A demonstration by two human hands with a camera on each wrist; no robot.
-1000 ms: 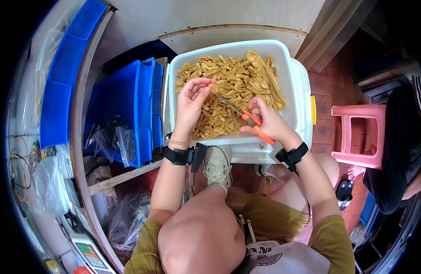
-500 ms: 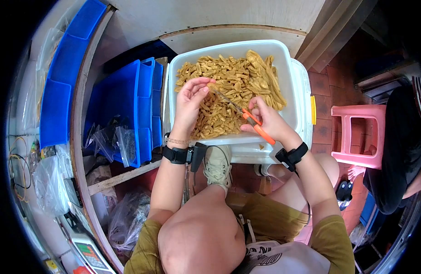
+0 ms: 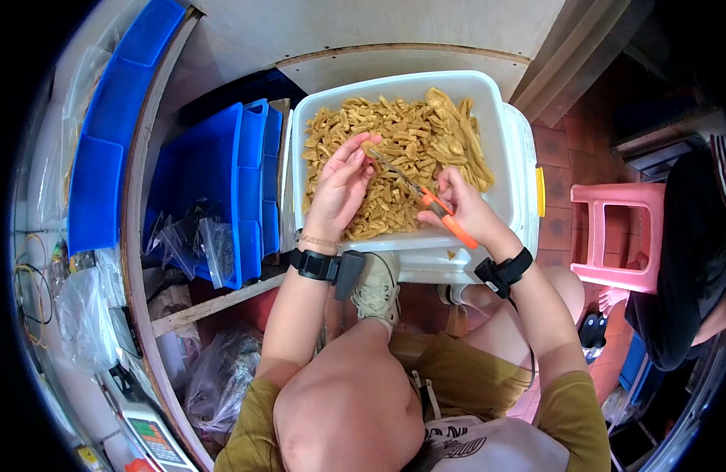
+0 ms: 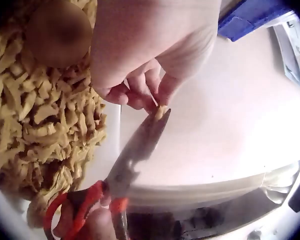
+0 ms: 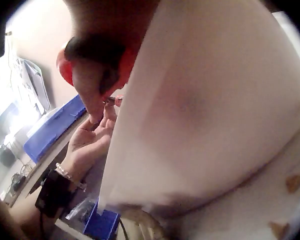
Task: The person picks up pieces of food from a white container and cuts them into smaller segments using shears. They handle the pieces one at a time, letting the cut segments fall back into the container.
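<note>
My left hand [image 3: 341,189] pinches a small tan piece [image 4: 161,112] between thumb and fingertips. Orange-handled scissors [image 3: 449,220] are gripped in my right hand [image 3: 477,214], with fingers and thumb at the handle loops. In the left wrist view the blade tips overlap the pinched piece, right at the left fingertips. Both hands are above a white tub [image 3: 300,141] holding many short golden-brown chunks [image 3: 339,122]. Longer, uncut-looking strips [image 3: 461,138] lie along its right side. The tub's white wall covers much of the right wrist view.
Blue bins [image 3: 193,173] with small plastic bags stand left of the tub, beside a wooden shelf edge. A pink stool [image 3: 654,236] and another person in dark clothes [image 3: 681,259] are at the right. A plastic bag [image 3: 225,381] lies low on the left.
My left hand has shifted slightly right and turned, its palm and fingers now more spread in view. The scissors, whose handles stood apart a second ago, have closed.
</note>
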